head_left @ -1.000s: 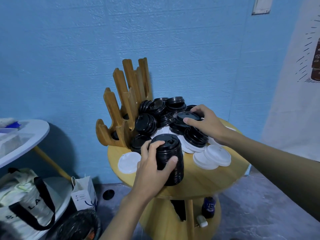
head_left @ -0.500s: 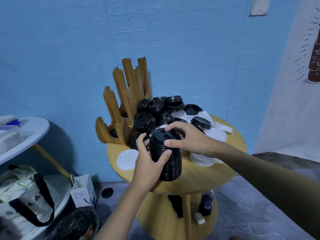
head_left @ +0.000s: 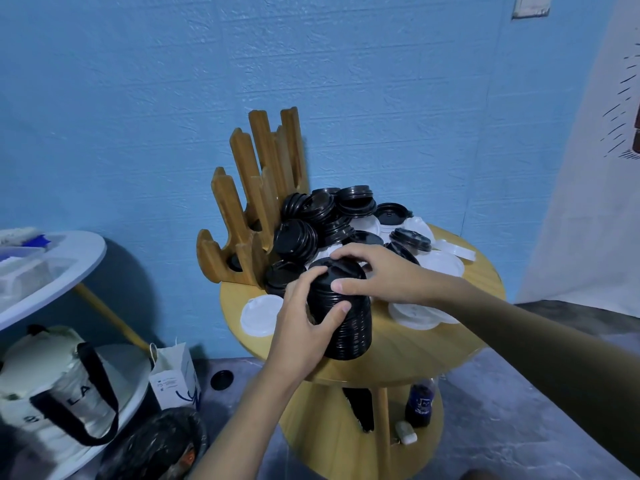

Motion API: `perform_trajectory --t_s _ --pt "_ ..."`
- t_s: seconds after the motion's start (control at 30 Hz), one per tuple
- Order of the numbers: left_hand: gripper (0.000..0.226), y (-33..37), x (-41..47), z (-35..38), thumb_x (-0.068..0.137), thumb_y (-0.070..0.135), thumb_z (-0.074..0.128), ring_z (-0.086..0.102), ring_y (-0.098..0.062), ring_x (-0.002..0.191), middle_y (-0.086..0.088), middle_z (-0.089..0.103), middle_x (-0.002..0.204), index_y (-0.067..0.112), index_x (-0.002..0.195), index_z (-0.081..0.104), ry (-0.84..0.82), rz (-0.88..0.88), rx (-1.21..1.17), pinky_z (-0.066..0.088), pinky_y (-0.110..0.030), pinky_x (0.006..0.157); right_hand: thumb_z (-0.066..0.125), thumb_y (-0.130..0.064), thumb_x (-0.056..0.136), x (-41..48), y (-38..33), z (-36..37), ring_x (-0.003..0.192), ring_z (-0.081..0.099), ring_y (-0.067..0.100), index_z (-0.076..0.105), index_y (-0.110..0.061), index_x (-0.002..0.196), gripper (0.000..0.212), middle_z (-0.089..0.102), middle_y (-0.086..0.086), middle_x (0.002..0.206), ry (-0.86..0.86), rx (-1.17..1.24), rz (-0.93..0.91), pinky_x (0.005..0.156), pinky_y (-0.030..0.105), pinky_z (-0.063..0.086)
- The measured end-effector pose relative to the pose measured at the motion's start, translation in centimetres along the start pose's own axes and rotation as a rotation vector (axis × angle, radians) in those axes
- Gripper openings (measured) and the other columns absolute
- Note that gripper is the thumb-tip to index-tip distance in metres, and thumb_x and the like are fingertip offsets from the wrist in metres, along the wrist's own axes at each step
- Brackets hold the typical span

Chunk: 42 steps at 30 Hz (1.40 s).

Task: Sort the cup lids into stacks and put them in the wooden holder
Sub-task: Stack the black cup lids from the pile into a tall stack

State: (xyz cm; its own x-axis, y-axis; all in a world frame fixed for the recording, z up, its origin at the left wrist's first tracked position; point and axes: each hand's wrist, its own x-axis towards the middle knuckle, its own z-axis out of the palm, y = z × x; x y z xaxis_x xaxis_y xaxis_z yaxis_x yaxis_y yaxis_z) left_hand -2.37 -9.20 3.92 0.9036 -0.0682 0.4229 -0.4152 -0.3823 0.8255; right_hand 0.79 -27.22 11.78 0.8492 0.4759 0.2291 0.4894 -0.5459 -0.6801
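Black cup lids (head_left: 349, 327) are gathered into one tall stack, and that stack is stood on the round wooden table (head_left: 415, 348), just in front of the wooden holder (head_left: 256, 202) and slightly to its right. The stack is gripped by the left hand (head_left: 304, 327), with fingers wrapped round its far left side and the thumb pressed against its near side. Its top is clasped by the right hand (head_left: 388, 278), with the thumb set at the near rim and the fingers curled over the far rim. Both hands are closed on the same stack.

A heap of loose black lids (head_left: 322, 216) is piled right against the holder's right side, some tipped on edge, some laid flat. A single white lid (head_left: 258, 311) is laid flat in front of the holder, just left of the held stack. More white lids (head_left: 415, 311) are spread further to the holder's right, partly hidden by the right forearm.

Something dark is glimpsed in the holder's low slots, but what it is cannot be told. Below the holder, on the table's lower shelf, a dark bottle (head_left: 419, 407) is stood. Well to the holder's left and low down, a tote bag (head_left: 52, 393) and a small paper bag (head_left: 173, 375) are seen.
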Motion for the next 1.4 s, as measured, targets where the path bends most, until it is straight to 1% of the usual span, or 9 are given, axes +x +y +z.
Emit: perform_trajectory --t_s 0.1,0.17,0.23,0.37,0.63,0.9,1.07,1.23,1.4 --pt "0.053 -0.2 0.1 -0.2 0.088 0.035 0.074 0.044 0.014 0.119 0.015 0.048 0.133 0.046 0.133 0.048 -0.021 0.004 0.032 0.039 -0.007 0.096 0.066 -0.034 0.09 -0.6 1.8 -0.3 0.102 0.059 -0.004 0.061 -0.025 0.114 0.027 0.064 -0.014 0.11 0.256 0.15 0.048 0.09 0.019 0.045" --pt "0.053 -0.3 0.2 -0.2 0.088 0.036 0.074 0.043 0.016 0.119 0.015 0.048 0.133 0.045 0.133 0.048 -0.029 -0.002 0.045 0.034 0.002 0.089 0.068 -0.036 0.088 -0.9 4.1 -1.0 0.103 0.06 0.005 0.061 -0.022 0.112 0.028 0.064 -0.01 0.107 0.516 0.11 0.181 0.095 0.028 0.046" --pt "0.053 -0.3 0.2 -0.2 0.088 0.037 0.074 0.043 0.014 0.119 0.016 0.047 0.133 0.046 0.133 0.047 -0.033 -0.007 0.052 0.034 0.003 0.087 0.07 -0.04 0.086 -1.3 6.2 -1.9 0.107 0.058 0.016 0.06 -0.018 0.115 0.038 0.063 -0.004 0.109 0.596 -0.013 0.347 0.098 0.04 0.045" --pt "0.052 -0.2 0.2 -0.2 0.088 0.036 0.073 0.043 0.013 0.12 0.017 0.047 0.132 0.05 0.13 0.046 -0.029 -0.008 0.052 0.034 0.002 0.087 0.067 -0.049 0.085 -1.6 8.8 -2.1 0.115 0.053 0.02 0.061 -0.021 0.114 0.041 0.061 -0.004 0.12 0.452 -0.147 0.475 0.101 0.045 0.037" --pt "0.053 -0.1 0.1 -0.2 0.088 0.035 0.073 0.041 0.019 0.117 0.02 0.045 0.132 0.06 0.122 0.041 -0.035 -0.002 0.048 0.035 -0.003 0.09 0.074 -0.036 0.083 -1.4 9.8 -2.0 0.103 0.059 0.023 0.06 -0.026 0.098 0.023 0.063 -0.003 0.106 0.476 0.095 0.404 0.094 0.046 0.048" --pt "0.066 -0.4 0.1 -0.1 0.088 0.034 0.074 0.043 0.012 0.125 0.024 0.046 0.138 0.049 0.139 0.036 -0.019 -0.003 -0.014 0.037 -0.009 0.097 0.079 -0.028 0.08 -2.6 5.1 -2.2 0.08 0.054 -0.002 0.062 -0.019 0.106 0.033 0.058 -0.011 0.091 0.539 0.17 0.214 0.068 0.01 0.04" --pt "0.079 0.0 0.1 -0.1 0.088 0.032 0.076 0.041 0.019 0.123 0.034 0.043 0.134 0.04 0.148 0.025 -0.01 -0.023 -0.041 0.038 -0.008 0.097 0.081 -0.027 0.077 -2.3 -0.1 -1.8 0.096 0.063 0.009 0.068 -0.021 0.102 0.029 0.068 -0.004 0.105 0.299 0.091 0.028 0.089 0.027 0.05" --pt "0.094 0.2 0.0 -0.2 0.087 0.031 0.077 0.039 0.032 0.112 0.036 0.041 0.128 0.036 0.154 0.012 -0.014 -0.05 -0.059 0.038 0.001 0.089 0.077 -0.025 0.081 -0.5 -1.4 -0.6 0.098 0.055 -0.009 0.07 -0.019 0.109 0.029 0.061 -0.02 0.107 0.05 -0.098 -0.05 0.086 0.005 0.038" --pt "0.093 0.1 0.1 -0.1 0.087 0.03 0.077 0.04 0.026 0.119 0.037 0.042 0.13 0.038 0.155 0.014 -0.01 -0.027 -0.061 0.039 -0.004 0.094 0.071 -0.03 0.088 0.6 -0.5 -0.6 0.099 0.057 -0.005 0.068 -0.023 0.108 0.022 0.065 -0.018 0.107 0.0 -0.086 -0.069 0.088 0.016 0.043"
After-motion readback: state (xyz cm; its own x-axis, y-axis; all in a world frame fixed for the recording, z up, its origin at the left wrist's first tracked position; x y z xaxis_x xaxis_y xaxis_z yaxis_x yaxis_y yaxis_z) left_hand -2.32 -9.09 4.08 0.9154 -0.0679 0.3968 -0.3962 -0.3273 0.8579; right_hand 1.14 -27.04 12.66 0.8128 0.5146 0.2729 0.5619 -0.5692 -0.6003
